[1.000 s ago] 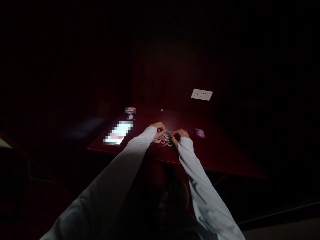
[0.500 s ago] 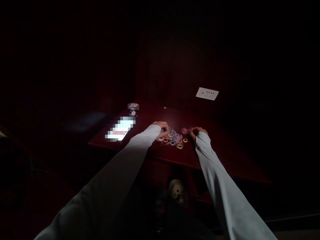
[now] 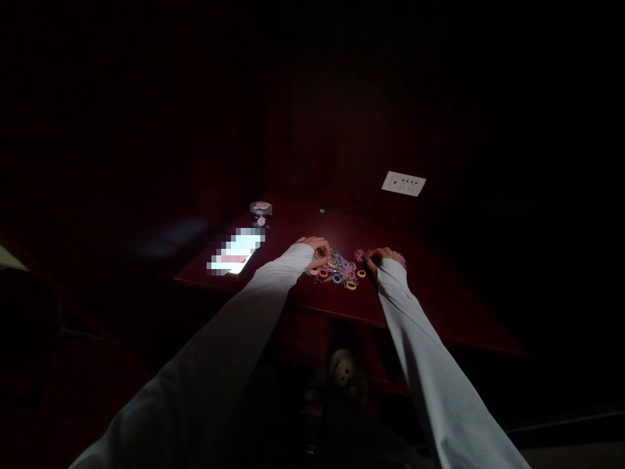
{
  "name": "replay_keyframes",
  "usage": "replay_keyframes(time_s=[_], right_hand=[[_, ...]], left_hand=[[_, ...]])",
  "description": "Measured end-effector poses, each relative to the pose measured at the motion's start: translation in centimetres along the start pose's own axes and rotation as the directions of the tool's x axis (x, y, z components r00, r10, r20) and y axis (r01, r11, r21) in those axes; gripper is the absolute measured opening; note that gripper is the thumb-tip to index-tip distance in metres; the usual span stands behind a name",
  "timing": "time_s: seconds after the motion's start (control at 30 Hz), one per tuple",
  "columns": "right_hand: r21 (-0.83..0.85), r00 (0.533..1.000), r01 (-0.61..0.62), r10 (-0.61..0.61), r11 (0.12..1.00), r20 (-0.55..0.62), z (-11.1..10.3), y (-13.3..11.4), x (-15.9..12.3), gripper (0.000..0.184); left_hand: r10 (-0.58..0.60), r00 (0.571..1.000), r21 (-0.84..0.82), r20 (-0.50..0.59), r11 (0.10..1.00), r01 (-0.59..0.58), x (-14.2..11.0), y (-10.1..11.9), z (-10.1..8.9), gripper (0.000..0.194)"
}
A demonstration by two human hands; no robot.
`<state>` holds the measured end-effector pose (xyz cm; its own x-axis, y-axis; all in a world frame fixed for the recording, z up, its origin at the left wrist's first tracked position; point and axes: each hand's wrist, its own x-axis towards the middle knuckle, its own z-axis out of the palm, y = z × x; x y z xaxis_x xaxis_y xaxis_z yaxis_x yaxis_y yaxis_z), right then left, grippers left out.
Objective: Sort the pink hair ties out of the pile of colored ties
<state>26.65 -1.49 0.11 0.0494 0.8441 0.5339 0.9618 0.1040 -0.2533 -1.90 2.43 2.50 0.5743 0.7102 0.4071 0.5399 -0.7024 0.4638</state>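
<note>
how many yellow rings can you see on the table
3: one yellow ring at the right edge of the pile, another at its near edge, and one within it, towards the left hand. More may be hidden.

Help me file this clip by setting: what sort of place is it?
A dark indoor room, perhaps at home or in an office; I can't tell which. A white socket plate is set in the upright surface behind a dark red table, where small colourful bands lie heaped.

A dark red table (image 3: 336,302) bears colourful bands (image 3: 344,268), a phone (image 3: 238,251) and a jar (image 3: 261,212).
</note>
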Motion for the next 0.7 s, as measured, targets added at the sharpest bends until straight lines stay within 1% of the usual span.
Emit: replay_keyframes(time_s=[0.07,0.1,0.17,0.23,0.3,0.37,0.4,0.43,0.47,0.6,0.67,0.7], right_hand=[[-0.005,0.999,-0.022,0.022,1.0,-0.05,0.4,0.3,0.3,0.022],[-0.009,0.998,-0.035,0.035,0.999,-0.06,0.5,0.3,0.4,0.022],[-0.011,0.998,-0.041,0.04,0.999,-0.048,0.6,0.2,0.6,0.024],[-0.012,0.999,-0.032,0.031,0.999,-0.036,0.2,-0.4,0.6,0.023],[-0.021,0.999,-0.034,0.033,0.999,-0.033,-0.6,-1.3,0.2,0.022],[-0.031,0.998,-0.067,0.066,0.997,-0.017,-1.5,-2.5,-0.4,0.023],[-0.032,0.996,-0.092,0.092,0.995,-0.007,-1.8,-3.2,-0.7,0.025],[-0.035,0.992,-0.125,0.125,0.992,0.001,-2.1,-4.0,-1.1,0.027],[-0.043,0.988,-0.152,0.152,0.987,0.002,-2.2,-4.8,-1.4,0.028],[-0.085,0.988,-0.125,0.132,0.988,0.079,-1.6,-8.1,-2.3,0.025],[-0.088,0.984,-0.098,0.11,0.991,0.141,-1.1,-9.6,-2.4,0.024],[-0.073,0.982,-0.075,0.087,0.995,0.167,-0.8,-10.2,-2.5,0.025]], left_hand=[[-0.044,0.998,0.029,-0.044,0.999,0.045,0.0,0.2,0.0,0.002],[-0.074,0.995,0.041,-0.073,0.996,0.077,0.0,0.3,0.0,0.005],[-0.135,0.982,0.05,-0.132,0.988,0.143,0.1,0.3,0.0,0.012],[-0.189,0.964,0.038,-0.19,0.979,0.199,0.2,0.0,-0.1,0.013],[-0.249,0.93,0.008,-0.27,0.965,0.261,0.4,-0.6,-0.3,0.012],[-0.321,0.882,-0.047,-0.346,0.944,0.325,0.7,-1.4,-0.4,0.014],[-0.355,0.86,-0.079,-0.367,0.933,0.351,0.8,-1.8,-0.3,0.015],[-0.386,0.844,-0.107,-0.373,0.921,0.374,1.0,-2.1,-0.2,0.017],[-0.407,0.837,-0.128,-0.364,0.913,0.388,1.3,-2.4,0.0,0.018],[-0.469,0.834,-0.186,-0.289,0.883,0.432,2.0,-2.7,1.3,0.02],[-0.455,0.85,-0.194,-0.264,0.889,0.416,2.1,-2.7,1.9,0.022],[-0.413,0.872,-0.193,-0.262,0.908,0.372,2.1,-2.6,2.1,0.023]])
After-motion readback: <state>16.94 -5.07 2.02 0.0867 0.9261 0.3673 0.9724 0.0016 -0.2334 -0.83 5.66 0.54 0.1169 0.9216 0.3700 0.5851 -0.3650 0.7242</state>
